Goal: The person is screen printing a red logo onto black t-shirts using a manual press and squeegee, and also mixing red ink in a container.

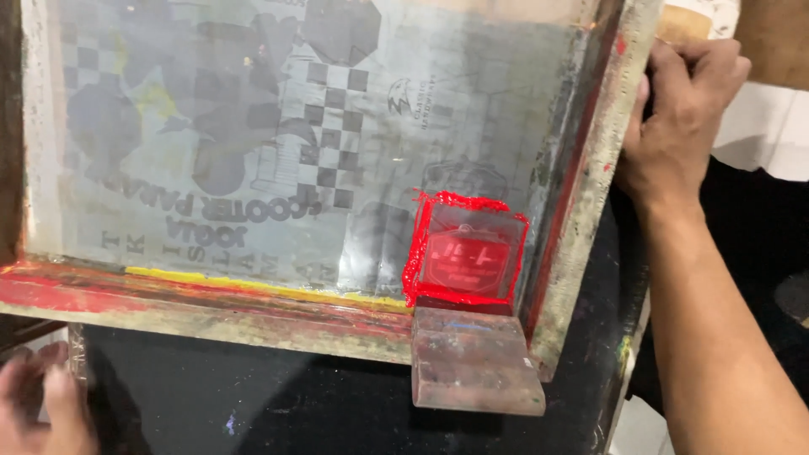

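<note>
- Both hands are at the edges of the view: the right hand [681, 118] is closed over the right side of a screen-printing frame [581, 211], with its fingers curled over the outer edge at the upper right; the left hand [38, 404] is at the lower left corner, just below the frame. It is partly cut off and blurred, so I cannot tell if it is spread or holding something.
- Under everything is a black tabletop [253, 404] with small paint spots.
- The wooden frame lies on this tabletop and fills most of the view. Its rails are stained with red and yellow ink.
- Inside the frame, the grey mesh [253, 126] shows faint checker patterns and reversed letters.
- A small square outlined in bright red ink [465, 251] is in the lower right corner of the mesh.
- A small red-stained squeegee block [474, 361] rests just below this square, over the bottom rail.
</note>
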